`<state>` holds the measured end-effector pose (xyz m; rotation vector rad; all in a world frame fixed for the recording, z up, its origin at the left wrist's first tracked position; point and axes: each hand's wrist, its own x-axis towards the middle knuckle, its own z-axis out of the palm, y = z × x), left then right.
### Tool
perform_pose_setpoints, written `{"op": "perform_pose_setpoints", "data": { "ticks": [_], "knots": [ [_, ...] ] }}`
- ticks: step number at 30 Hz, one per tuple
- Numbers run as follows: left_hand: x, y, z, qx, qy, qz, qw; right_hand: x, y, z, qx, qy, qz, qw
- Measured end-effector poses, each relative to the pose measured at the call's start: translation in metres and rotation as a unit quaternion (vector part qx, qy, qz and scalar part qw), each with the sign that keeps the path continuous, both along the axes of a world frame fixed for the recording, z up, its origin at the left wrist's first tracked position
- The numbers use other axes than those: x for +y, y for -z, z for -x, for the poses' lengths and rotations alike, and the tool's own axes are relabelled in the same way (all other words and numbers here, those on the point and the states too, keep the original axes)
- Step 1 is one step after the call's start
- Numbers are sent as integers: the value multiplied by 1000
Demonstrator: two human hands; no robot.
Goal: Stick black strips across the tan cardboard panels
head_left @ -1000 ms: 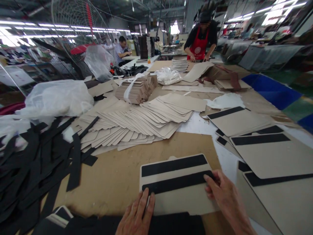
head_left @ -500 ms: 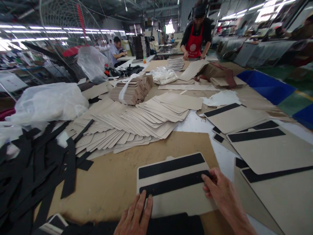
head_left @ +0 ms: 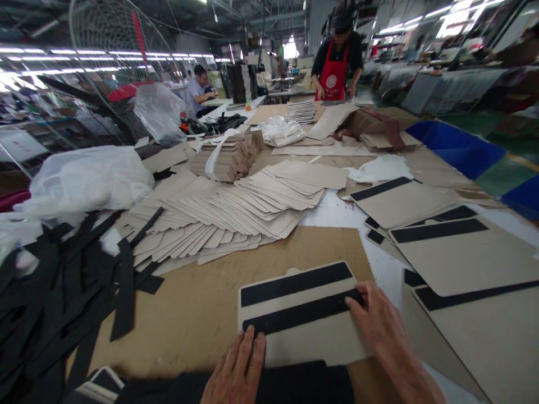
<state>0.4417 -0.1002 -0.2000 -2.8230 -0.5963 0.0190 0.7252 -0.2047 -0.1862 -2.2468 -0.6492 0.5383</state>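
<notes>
A beige cardboard panel (head_left: 311,347) with rounded corners lies on the brown board (head_left: 189,314) in front of me. One black strip (head_left: 297,284) runs along its far edge. Below that, a second black strip (head_left: 301,313) lies across the panel, roughly parallel to the first. My left hand (head_left: 236,367) is open, its outstretched fingertips resting on the second strip's left end. At the other end, my right hand (head_left: 381,320) pinches the same strip between thumb and fingers at the panel's right edge. Black material (head_left: 303,384) sits at the near edge, partly behind my left hand.
Loose black strips (head_left: 63,297) are heaped at left. Fanned beige panels (head_left: 236,207) spread beyond the board. Panels with black strips (head_left: 467,252) overlap at right. Farther back are a tied cardboard bundle (head_left: 227,154), plastic bags (head_left: 92,177) and a person in a red apron (head_left: 334,67).
Both hands keep their places on the second strip, with hardly any movement. The whole view has shifted very slightly.
</notes>
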Motion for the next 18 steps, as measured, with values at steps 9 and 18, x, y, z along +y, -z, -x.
{"op": "perform_pose_setpoints", "data": {
  "ticks": [9,18],
  "knots": [
    [-6,-30,-35,51,-90,46,994,5,-6,5,-139,-97,120,978],
    [0,-46,-35,61,-86,147,984,9,-2,-17,-152,-75,120,978]
  ]
}}
